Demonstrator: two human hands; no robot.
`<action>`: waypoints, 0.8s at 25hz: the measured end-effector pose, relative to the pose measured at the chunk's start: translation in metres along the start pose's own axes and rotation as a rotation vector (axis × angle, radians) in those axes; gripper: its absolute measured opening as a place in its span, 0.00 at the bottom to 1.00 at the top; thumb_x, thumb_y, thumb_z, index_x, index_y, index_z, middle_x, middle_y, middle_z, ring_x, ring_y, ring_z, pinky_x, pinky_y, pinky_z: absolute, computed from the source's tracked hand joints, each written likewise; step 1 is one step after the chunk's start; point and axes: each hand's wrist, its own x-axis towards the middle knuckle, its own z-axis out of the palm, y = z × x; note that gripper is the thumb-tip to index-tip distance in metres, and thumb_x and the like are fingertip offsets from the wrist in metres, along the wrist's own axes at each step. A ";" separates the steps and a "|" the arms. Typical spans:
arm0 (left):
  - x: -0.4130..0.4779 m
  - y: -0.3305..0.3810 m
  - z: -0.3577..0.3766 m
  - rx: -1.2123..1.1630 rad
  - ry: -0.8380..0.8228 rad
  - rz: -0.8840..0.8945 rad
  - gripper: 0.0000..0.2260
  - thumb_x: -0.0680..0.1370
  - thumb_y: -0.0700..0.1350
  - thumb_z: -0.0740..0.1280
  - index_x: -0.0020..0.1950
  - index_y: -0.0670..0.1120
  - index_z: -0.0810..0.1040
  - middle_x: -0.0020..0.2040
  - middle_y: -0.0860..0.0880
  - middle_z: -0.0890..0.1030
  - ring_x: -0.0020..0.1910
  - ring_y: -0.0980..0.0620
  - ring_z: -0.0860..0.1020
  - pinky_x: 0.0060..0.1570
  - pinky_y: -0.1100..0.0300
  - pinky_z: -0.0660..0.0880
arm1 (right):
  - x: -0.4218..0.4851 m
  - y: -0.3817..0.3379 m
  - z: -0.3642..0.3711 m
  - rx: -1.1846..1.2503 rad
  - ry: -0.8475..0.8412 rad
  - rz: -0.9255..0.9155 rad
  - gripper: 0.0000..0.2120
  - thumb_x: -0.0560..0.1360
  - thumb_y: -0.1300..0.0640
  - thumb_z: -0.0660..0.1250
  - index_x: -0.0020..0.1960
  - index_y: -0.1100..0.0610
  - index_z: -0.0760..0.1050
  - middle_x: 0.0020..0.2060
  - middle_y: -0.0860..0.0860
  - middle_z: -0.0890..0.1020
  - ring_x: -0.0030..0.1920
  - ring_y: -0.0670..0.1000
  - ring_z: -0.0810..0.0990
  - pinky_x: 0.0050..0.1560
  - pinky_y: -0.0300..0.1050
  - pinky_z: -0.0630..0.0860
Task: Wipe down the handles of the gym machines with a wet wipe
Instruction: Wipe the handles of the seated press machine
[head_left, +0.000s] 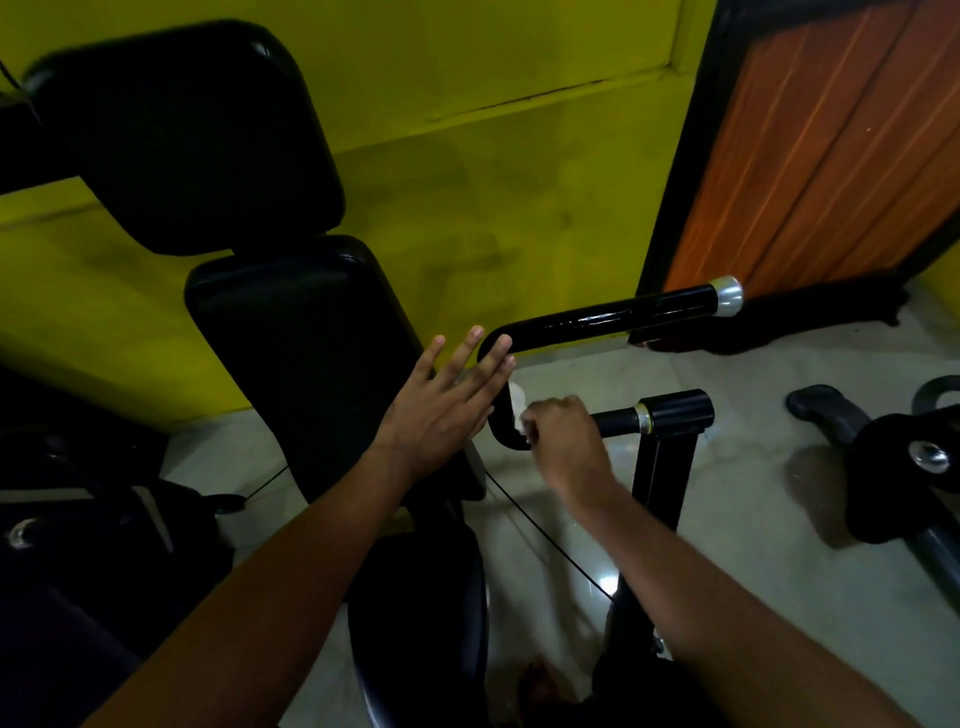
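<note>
A black U-shaped machine handle (597, 325) with a silver end cap runs across the middle of the head view; its upper bar looks glossy. My right hand (566, 441) is closed around the lower bar of the handle, pressing a white wet wipe (518, 408) against the bend. My left hand (447, 405) is flat with fingers spread, its fingertips resting against the upper bend of the handle. Most of the wipe is hidden under my right fingers.
A black padded backrest (291, 364) and headrest (182, 135) stand left of the handle, the seat (415, 613) below. A thin cable (545, 535) crosses the tiled floor. Another machine part (904, 467) lies at right. An orange door (831, 156) and yellow wall lie behind.
</note>
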 end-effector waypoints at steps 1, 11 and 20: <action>0.000 0.001 0.001 0.012 0.010 0.003 0.29 0.83 0.54 0.59 0.80 0.45 0.55 0.81 0.45 0.52 0.79 0.40 0.52 0.73 0.40 0.59 | -0.013 0.000 0.009 0.048 0.107 -0.030 0.09 0.73 0.68 0.67 0.47 0.56 0.81 0.42 0.53 0.82 0.44 0.55 0.79 0.46 0.48 0.75; -0.001 0.003 -0.002 0.108 0.061 0.044 0.27 0.84 0.53 0.58 0.80 0.44 0.57 0.81 0.44 0.54 0.79 0.42 0.52 0.75 0.38 0.46 | -0.036 -0.042 0.073 1.536 0.635 0.928 0.08 0.76 0.68 0.64 0.51 0.57 0.74 0.49 0.57 0.79 0.46 0.53 0.79 0.41 0.37 0.78; -0.005 0.005 0.003 0.130 -0.002 0.154 0.31 0.82 0.52 0.64 0.80 0.43 0.55 0.81 0.43 0.52 0.80 0.42 0.48 0.75 0.39 0.45 | -0.006 -0.070 0.065 2.581 0.411 1.203 0.15 0.81 0.68 0.56 0.65 0.74 0.70 0.60 0.65 0.77 0.55 0.58 0.79 0.52 0.43 0.81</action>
